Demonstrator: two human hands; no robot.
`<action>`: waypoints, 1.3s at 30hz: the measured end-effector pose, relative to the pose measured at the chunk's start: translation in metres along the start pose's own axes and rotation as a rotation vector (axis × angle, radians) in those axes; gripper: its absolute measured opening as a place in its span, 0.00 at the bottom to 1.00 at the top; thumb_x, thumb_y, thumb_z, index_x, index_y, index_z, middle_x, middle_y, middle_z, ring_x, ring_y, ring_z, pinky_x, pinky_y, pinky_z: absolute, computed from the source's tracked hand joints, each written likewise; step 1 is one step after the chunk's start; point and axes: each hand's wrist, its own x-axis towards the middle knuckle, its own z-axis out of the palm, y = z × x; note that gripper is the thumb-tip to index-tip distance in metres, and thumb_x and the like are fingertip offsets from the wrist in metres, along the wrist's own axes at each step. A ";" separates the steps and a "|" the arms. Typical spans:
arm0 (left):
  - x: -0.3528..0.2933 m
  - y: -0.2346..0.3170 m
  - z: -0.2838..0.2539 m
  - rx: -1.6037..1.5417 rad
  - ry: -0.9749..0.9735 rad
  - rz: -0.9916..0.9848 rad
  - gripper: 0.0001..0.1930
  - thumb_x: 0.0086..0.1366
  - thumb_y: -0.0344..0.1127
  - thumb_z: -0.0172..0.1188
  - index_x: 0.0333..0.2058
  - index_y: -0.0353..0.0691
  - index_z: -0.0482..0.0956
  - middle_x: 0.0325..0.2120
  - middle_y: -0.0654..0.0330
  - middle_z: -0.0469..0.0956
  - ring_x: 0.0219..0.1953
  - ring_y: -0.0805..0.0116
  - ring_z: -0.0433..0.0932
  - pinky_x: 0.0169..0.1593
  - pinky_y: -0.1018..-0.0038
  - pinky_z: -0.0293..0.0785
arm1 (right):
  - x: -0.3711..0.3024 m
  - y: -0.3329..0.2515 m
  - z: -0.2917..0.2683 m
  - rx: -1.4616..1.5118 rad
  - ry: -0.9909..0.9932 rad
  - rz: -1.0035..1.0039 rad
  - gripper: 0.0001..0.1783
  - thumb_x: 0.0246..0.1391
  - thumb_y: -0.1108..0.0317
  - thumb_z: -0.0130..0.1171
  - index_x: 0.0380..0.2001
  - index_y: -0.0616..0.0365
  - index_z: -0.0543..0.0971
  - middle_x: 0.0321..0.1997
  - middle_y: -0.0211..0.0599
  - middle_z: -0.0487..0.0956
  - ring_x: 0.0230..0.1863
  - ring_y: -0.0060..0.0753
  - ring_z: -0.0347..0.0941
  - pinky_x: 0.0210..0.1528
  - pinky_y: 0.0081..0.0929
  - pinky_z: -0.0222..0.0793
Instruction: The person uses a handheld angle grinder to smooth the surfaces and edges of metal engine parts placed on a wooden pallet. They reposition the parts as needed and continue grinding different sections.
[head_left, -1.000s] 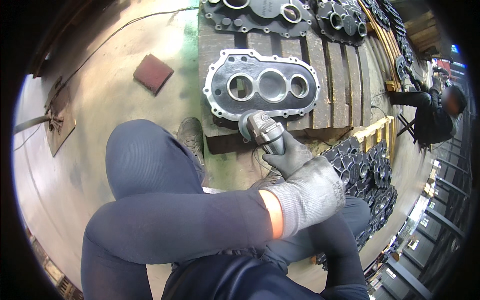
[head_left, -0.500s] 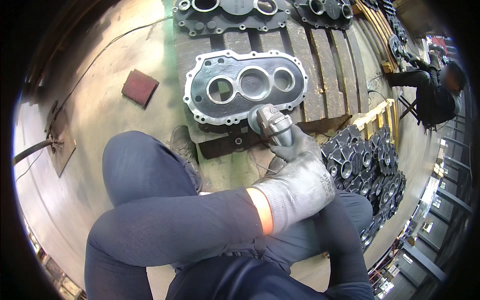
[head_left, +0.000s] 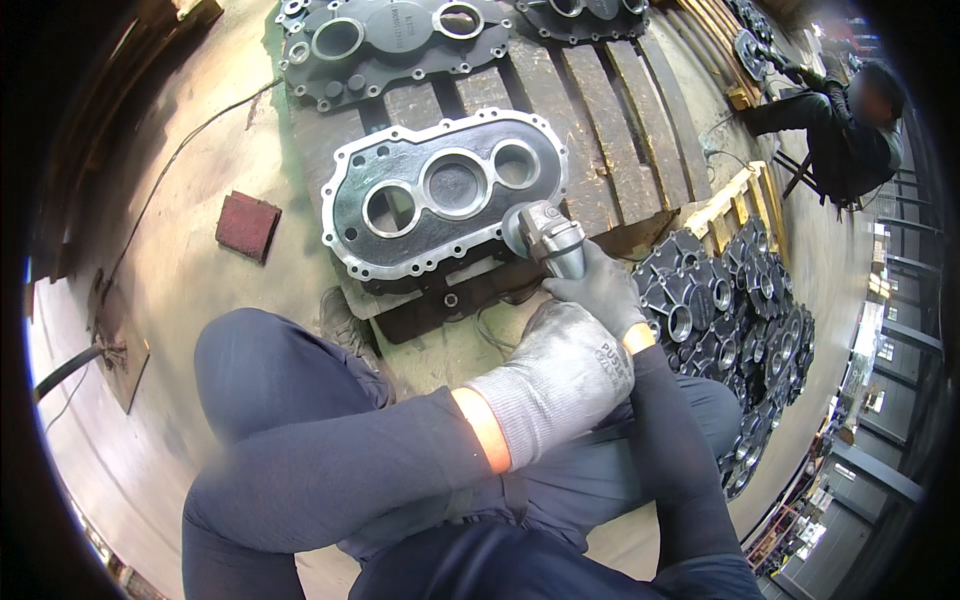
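Note:
My right hand (head_left: pixel 606 292), in a dark grey glove, is wrapped round an angle grinder (head_left: pixel 553 240). The grinder's round disc overlaps the lower right rim of a black cast housing cover (head_left: pixel 400 170) with a bright machined edge and three round bores; whether it touches cannot be told. Just below and left of the right hand, my left hand (head_left: pixel 570 365), in a light grey knit glove, is curled closed against the grinder's rear end. Its fingertips are hidden, so what it grips does not show. The cover lies flat on a wooden pallet (head_left: pixel 600 150).
More castings (head_left: pixel 400 40) lie at the pallet's far end. Stacked black covers (head_left: pixel 720 310) stand at my right. A dark red pad (head_left: pixel 247 226) is on the floor at left, near a cable (head_left: pixel 190 140). A seated person (head_left: pixel 850 130) works at far right.
The view has shifted, so the cover and pallet sit further left and lower. My left hand has slid down off the right hand, baring the right wrist. The grinder remains at the cover's rim.

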 end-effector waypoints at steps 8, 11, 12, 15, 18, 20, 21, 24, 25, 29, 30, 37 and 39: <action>0.030 0.002 -0.009 0.039 -0.090 0.033 0.07 0.65 0.36 0.62 0.36 0.42 0.86 0.30 0.57 0.87 0.37 0.59 0.89 0.43 0.62 0.82 | 0.022 0.032 -0.019 0.074 0.102 0.046 0.37 0.51 0.48 0.77 0.58 0.61 0.82 0.51 0.59 0.89 0.55 0.60 0.87 0.61 0.51 0.79; 0.034 0.000 -0.007 0.044 -0.057 0.043 0.07 0.65 0.36 0.62 0.36 0.41 0.85 0.31 0.57 0.87 0.37 0.59 0.89 0.42 0.62 0.81 | 0.030 0.034 -0.026 0.053 0.120 0.041 0.37 0.52 0.47 0.77 0.57 0.62 0.82 0.51 0.59 0.89 0.55 0.61 0.87 0.61 0.50 0.79; 0.037 0.000 -0.008 0.047 -0.069 0.038 0.07 0.65 0.36 0.62 0.36 0.41 0.85 0.31 0.57 0.87 0.37 0.59 0.89 0.43 0.61 0.81 | 0.033 0.036 -0.028 0.056 0.128 0.041 0.37 0.52 0.47 0.77 0.58 0.62 0.82 0.51 0.59 0.89 0.55 0.61 0.87 0.60 0.50 0.79; 0.043 -0.001 -0.008 0.065 -0.076 0.046 0.07 0.65 0.36 0.62 0.37 0.41 0.85 0.31 0.57 0.87 0.37 0.58 0.89 0.43 0.61 0.82 | 0.044 0.044 -0.029 0.051 0.150 0.058 0.38 0.52 0.47 0.76 0.59 0.62 0.81 0.51 0.59 0.88 0.55 0.61 0.86 0.61 0.51 0.79; 0.047 -0.004 -0.008 0.096 -0.078 0.063 0.07 0.65 0.36 0.62 0.37 0.40 0.85 0.31 0.56 0.87 0.37 0.58 0.89 0.43 0.61 0.82 | 0.056 0.051 -0.029 0.041 0.179 0.085 0.39 0.52 0.47 0.77 0.60 0.61 0.80 0.52 0.59 0.88 0.56 0.61 0.86 0.61 0.51 0.79; 0.048 -0.006 -0.009 0.110 -0.077 0.063 0.07 0.65 0.35 0.62 0.37 0.40 0.84 0.31 0.56 0.87 0.37 0.57 0.89 0.43 0.61 0.82 | 0.063 0.051 -0.030 0.052 0.201 0.071 0.39 0.52 0.47 0.77 0.60 0.61 0.80 0.53 0.59 0.88 0.57 0.62 0.85 0.62 0.52 0.78; 0.048 -0.007 -0.008 0.112 -0.074 0.058 0.07 0.65 0.35 0.62 0.37 0.40 0.85 0.31 0.56 0.87 0.37 0.57 0.89 0.43 0.60 0.82 | 0.068 0.051 -0.030 0.048 0.212 0.071 0.39 0.52 0.47 0.77 0.60 0.61 0.79 0.53 0.59 0.88 0.58 0.62 0.85 0.62 0.52 0.78; 0.049 -0.009 -0.009 0.097 -0.103 0.044 0.07 0.65 0.35 0.62 0.37 0.40 0.84 0.32 0.56 0.87 0.36 0.56 0.89 0.43 0.60 0.82 | 0.083 0.049 -0.032 0.044 0.236 0.047 0.41 0.52 0.46 0.77 0.62 0.60 0.78 0.54 0.59 0.88 0.59 0.62 0.85 0.63 0.53 0.78; 0.050 -0.009 -0.010 0.085 -0.117 0.048 0.07 0.65 0.35 0.62 0.37 0.40 0.84 0.32 0.56 0.87 0.36 0.56 0.89 0.42 0.60 0.81 | 0.088 0.053 -0.034 0.031 0.253 0.039 0.41 0.52 0.45 0.77 0.62 0.59 0.79 0.54 0.61 0.88 0.58 0.63 0.85 0.62 0.53 0.78; 0.049 -0.008 -0.013 0.109 -0.128 0.065 0.06 0.66 0.35 0.62 0.38 0.40 0.83 0.32 0.55 0.87 0.36 0.56 0.89 0.42 0.60 0.82 | 0.109 0.054 -0.042 0.026 0.280 0.020 0.42 0.50 0.43 0.78 0.61 0.58 0.81 0.54 0.63 0.88 0.57 0.65 0.85 0.61 0.52 0.79; 0.049 -0.008 -0.012 0.113 -0.144 0.059 0.06 0.66 0.35 0.62 0.38 0.40 0.83 0.32 0.55 0.87 0.35 0.56 0.89 0.41 0.61 0.82 | 0.116 0.056 -0.044 0.034 0.272 0.004 0.42 0.50 0.43 0.78 0.61 0.58 0.81 0.54 0.63 0.88 0.57 0.65 0.85 0.61 0.52 0.79; 0.040 -0.007 -0.022 0.162 -0.157 0.027 0.06 0.65 0.34 0.62 0.38 0.40 0.84 0.31 0.55 0.87 0.36 0.55 0.89 0.42 0.60 0.82 | 0.154 0.066 -0.071 0.344 0.204 -0.016 0.33 0.52 0.48 0.80 0.49 0.66 0.86 0.42 0.55 0.90 0.40 0.47 0.90 0.46 0.42 0.85; 0.038 -0.009 -0.022 0.104 -0.188 0.010 0.07 0.65 0.34 0.62 0.38 0.40 0.84 0.32 0.55 0.87 0.36 0.56 0.89 0.41 0.60 0.82 | 0.159 0.069 -0.075 0.574 0.116 0.004 0.29 0.53 0.51 0.81 0.47 0.66 0.86 0.38 0.50 0.90 0.33 0.41 0.89 0.38 0.37 0.84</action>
